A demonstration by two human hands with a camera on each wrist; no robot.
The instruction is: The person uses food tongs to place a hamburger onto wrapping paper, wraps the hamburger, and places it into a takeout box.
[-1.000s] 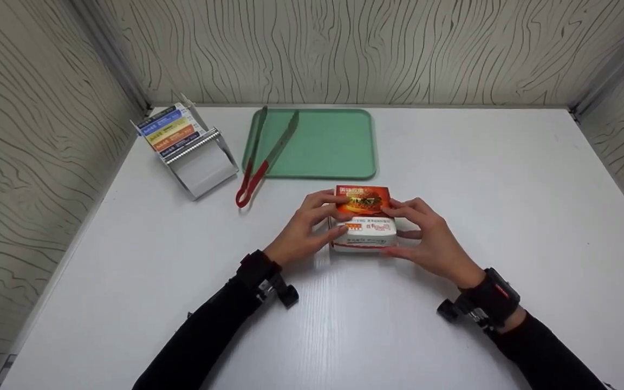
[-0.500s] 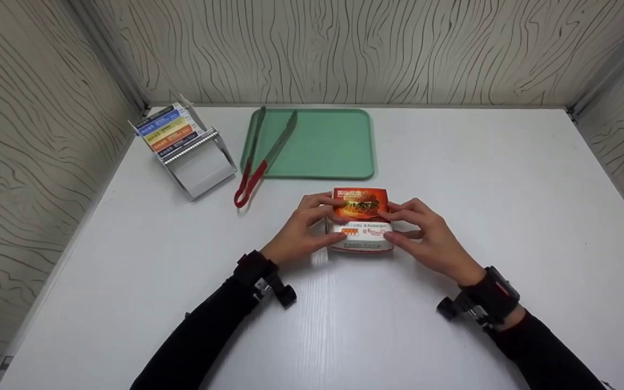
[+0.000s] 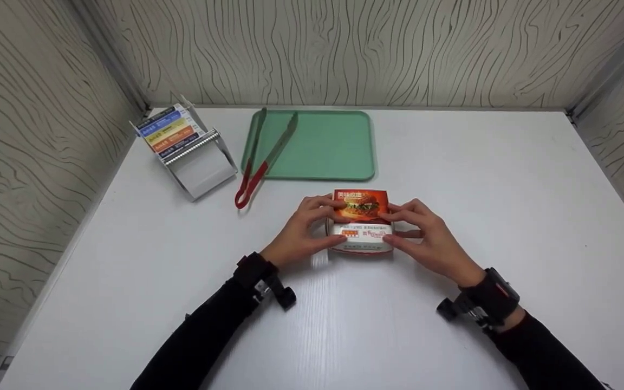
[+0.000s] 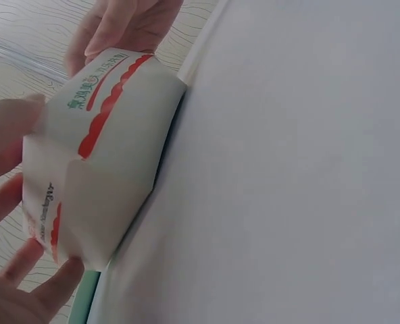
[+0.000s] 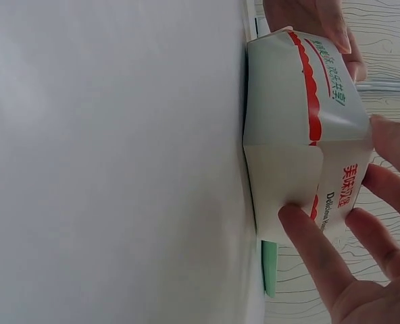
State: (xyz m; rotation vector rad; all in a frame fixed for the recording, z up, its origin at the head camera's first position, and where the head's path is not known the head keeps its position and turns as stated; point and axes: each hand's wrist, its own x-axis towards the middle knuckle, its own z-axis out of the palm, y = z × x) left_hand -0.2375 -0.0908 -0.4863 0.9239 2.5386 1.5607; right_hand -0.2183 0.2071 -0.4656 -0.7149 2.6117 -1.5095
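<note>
A paper burger box (image 3: 363, 230), with a burger picture on its red-orange lid and white sides with red trim, sits on the white table with its lid down. From the left, my left hand (image 3: 302, 227) holds it, thumb on the front and fingers over the lid's edge and side. On the opposite side my right hand (image 3: 430, 238) holds it the same way, thumb at the front right corner. In the right wrist view, fingers spread along the white side of the box (image 5: 288, 121). Both thumbs touch the front panel of the box (image 4: 119, 115) in the left wrist view.
Behind the box lies a green tray (image 3: 333, 146). Red-handled metal tongs (image 3: 260, 168) rest across its left edge and onto the table. Farther left stands a metal dispenser (image 3: 193, 162) with coloured label strips and a white roll. Patterned panels wall in the table.
My right thumb has moved up from the box's lower front edge to its front right corner. The box has shifted slightly towards me. Tray, tongs and dispenser stay put.
</note>
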